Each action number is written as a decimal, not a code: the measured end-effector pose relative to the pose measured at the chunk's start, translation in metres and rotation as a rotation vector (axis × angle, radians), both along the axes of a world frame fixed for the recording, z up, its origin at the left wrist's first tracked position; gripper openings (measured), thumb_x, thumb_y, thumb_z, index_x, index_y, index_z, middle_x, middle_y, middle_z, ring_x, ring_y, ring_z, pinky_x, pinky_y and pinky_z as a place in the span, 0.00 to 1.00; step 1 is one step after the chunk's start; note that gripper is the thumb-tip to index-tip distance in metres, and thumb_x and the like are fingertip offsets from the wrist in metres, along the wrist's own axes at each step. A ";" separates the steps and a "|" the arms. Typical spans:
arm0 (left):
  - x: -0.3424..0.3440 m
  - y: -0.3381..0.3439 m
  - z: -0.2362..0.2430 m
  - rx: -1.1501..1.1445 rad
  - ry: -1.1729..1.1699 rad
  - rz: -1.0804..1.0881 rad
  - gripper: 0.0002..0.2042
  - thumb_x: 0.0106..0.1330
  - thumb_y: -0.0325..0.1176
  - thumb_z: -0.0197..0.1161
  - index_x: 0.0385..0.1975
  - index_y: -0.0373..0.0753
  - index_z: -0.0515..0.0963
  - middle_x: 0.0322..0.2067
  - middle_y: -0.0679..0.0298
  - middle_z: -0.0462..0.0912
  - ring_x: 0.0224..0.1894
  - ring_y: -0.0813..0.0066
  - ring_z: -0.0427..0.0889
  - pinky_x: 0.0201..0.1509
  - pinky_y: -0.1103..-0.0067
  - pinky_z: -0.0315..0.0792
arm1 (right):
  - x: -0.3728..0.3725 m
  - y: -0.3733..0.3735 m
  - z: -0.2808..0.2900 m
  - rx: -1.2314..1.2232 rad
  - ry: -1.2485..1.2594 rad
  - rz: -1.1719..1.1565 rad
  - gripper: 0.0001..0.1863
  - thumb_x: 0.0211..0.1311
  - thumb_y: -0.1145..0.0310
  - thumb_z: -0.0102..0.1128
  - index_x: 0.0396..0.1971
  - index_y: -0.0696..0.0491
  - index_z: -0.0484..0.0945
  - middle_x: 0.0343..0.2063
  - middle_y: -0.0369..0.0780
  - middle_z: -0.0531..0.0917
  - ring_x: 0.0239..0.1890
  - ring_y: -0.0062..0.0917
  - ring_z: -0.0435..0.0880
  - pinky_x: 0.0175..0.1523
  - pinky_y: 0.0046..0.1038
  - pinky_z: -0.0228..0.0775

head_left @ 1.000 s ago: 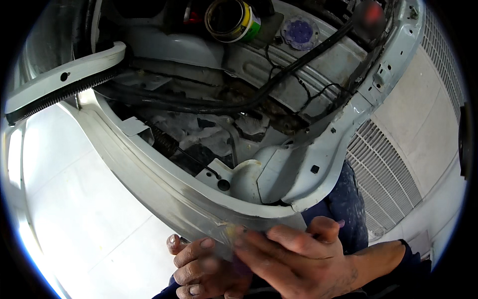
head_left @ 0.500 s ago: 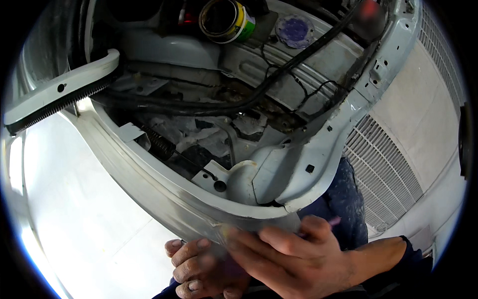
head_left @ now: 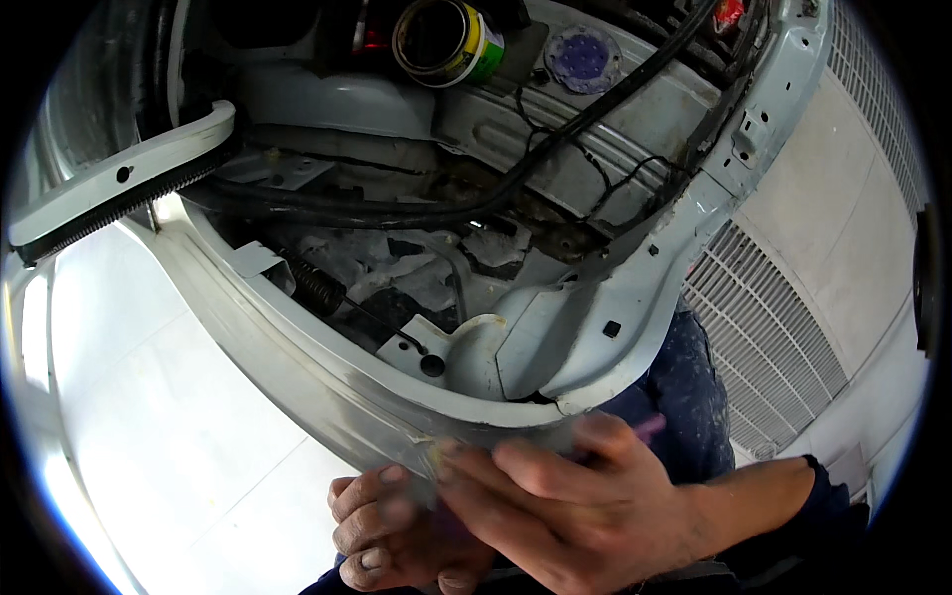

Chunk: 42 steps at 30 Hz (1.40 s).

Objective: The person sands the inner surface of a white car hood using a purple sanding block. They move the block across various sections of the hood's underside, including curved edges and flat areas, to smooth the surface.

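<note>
My right hand (head_left: 575, 511) bends over the lower edge of a pale grey vehicle body panel (head_left: 288, 372), its fingertips beside a small yellowish patch (head_left: 433, 456). A thin purple piece (head_left: 650, 428) sticks out past its thumb side; that hand is closed on it, and most of the piece is hidden. Just to the left, my left hand (head_left: 392, 540) has its fingers curled in below the panel edge. Something dark purple shows faintly between the two hands, too blurred to name. Whether my left hand grips it is hidden.
Inside the body cavity lie a black cable (head_left: 397, 211), a coil spring (head_left: 315, 288) and crumpled sheeting. An open tin (head_left: 486, 50) and a purple perforated disc (head_left: 583, 59) rest at the far side. A bristled strip (head_left: 124, 177) juts out left; floor grating (head_left: 764, 327) lies right.
My right hand has shifted slightly up and left along the panel edge. My left hand stays almost where it was. The whole view has shifted a little.
</note>
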<state>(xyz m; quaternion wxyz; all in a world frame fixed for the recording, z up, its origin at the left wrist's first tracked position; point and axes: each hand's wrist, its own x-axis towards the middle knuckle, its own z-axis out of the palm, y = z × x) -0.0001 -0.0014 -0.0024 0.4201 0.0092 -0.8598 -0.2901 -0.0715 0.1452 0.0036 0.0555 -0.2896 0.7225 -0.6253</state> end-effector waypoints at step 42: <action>-0.011 -0.003 -0.007 -0.134 0.062 0.032 0.27 0.68 0.55 0.47 0.54 0.37 0.69 0.36 0.56 0.79 0.39 0.60 0.79 0.48 0.64 0.66 | -0.012 0.028 -0.010 0.038 -0.145 0.145 0.17 0.58 0.64 0.66 0.48 0.52 0.85 0.51 0.35 0.86 0.47 0.17 0.77 0.44 0.27 0.62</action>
